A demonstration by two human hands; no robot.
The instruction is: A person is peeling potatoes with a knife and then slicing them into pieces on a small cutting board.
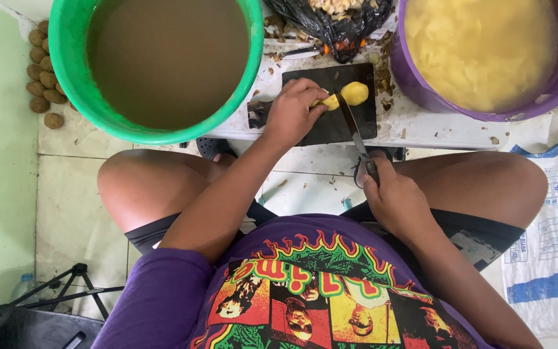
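— Looking down, what do both hands hold?

— The left hand [290,111] presses a peeled yellow potato [349,95] onto the black cutting board [330,126], fingers curled on the potato's left end. The right hand [396,197] is closed around the handle of a kitchen knife [355,132], well nearer than the board, over the gap between the knees.

— Where is the blade?

— It slants far and left, its tip meeting the potato between the smaller piece by the fingers and the rounder piece on the right.

— And around the board?

— It lies on a low white desk [421,126]. Far left stands a green bucket [72,71] of murky brown water; far right, a purple tub [421,90] of cut potato in yellowish water. A black plastic bag [318,22] of peelings sits beyond the board, and unpeeled brown potatoes [41,71] lie on the tiled floor at the left.
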